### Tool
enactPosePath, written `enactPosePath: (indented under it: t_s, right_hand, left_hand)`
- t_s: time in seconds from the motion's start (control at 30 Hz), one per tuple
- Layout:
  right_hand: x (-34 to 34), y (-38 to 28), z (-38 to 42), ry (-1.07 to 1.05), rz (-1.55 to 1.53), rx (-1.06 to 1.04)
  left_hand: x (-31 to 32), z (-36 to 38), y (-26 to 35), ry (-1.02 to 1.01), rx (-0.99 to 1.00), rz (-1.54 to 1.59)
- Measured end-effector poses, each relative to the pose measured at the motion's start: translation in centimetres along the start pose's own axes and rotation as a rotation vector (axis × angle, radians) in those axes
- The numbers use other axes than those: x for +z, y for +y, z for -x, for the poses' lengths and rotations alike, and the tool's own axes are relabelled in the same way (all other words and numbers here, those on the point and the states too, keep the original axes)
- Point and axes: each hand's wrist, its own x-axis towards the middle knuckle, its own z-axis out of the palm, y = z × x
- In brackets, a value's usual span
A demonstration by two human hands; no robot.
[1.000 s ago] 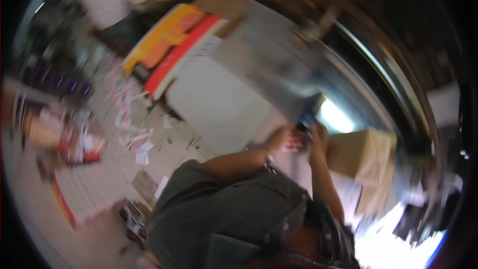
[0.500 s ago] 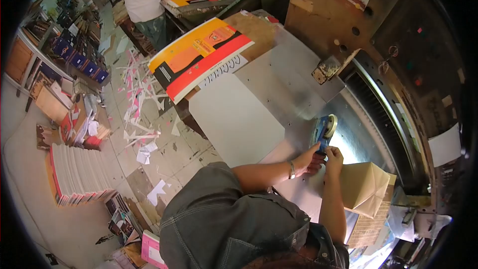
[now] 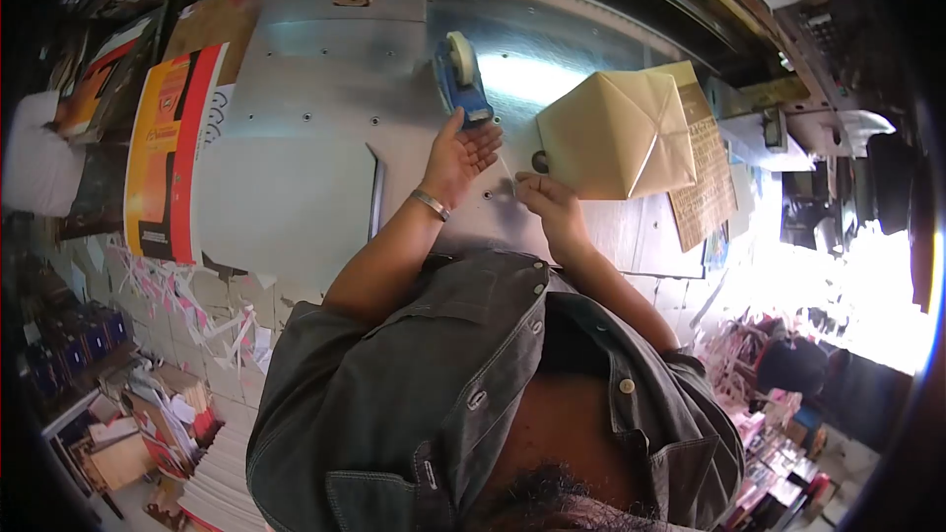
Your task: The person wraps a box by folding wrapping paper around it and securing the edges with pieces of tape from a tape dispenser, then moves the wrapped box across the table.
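A blue tape dispenser with a cream roll of tape stands on the metal table. Just below its front end, my left hand lies palm up with fingers stretched out, the thumb close to or touching the dispenser. A bracelet or watch is on that wrist. My right hand is closed in a pinch on a thin, pale strip of tape, which runs up toward my left fingers. Right beside this hand sits a brown paper-wrapped package with folded ends.
A flat brown sheet lies partly under the package. White sheets and a stack of orange-red printed sheets lie to the left. A machine opening runs along the back. Paper scraps litter the floor; another person is at far left.
My view has swung toward the right. My right hand has drawn away from the dispenser with a strip of tape, and my left hand has let go and opened.
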Motion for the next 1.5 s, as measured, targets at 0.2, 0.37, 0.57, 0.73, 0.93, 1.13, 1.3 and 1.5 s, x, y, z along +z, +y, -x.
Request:
enactPosePath:
  t_s: [0.2,0.37,0.57,0.73,0.93,1.13,1.3,1.5]
  right_hand:
    - [-2.9,2.5,4.3,-0.031,0.218,-0.003]
    - [-3.4,3.3,6.3,-0.028,0.230,0.024]
    - [-3.3,3.3,7.2,-0.055,0.201,0.067]
    - [-3.8,3.6,8.1,-0.040,0.214,0.022]
    - [-3.3,4.0,8.3,-0.007,0.169,0.038]
    - [-3.7,5.0,7.8,0.043,0.204,0.045]
    - [-4.0,5.3,7.5,0.084,0.294,0.154]
    - [-5.8,5.1,8.3,0.062,0.385,0.170]
  left_hand:
    - [0.2,-1.1,-0.1,-0.023,0.027,-0.084]
    - [0.4,-1.5,0.1,-0.041,0.018,-0.069]
    - [0.2,-2.1,-0.2,-0.024,0.012,-0.055]
    - [-0.6,-2.8,-0.5,-0.026,0.000,0.015]
    - [-1.5,-3.1,-0.4,-0.035,0.006,0.047]
    - [-1.2,-3.5,-0.7,-0.061,0.038,0.054]
    - [-0.4,-2.9,-0.9,0.088,0.056,0.017]
    - [0.6,0.0,-2.1,0.066,0.338,-0.099]
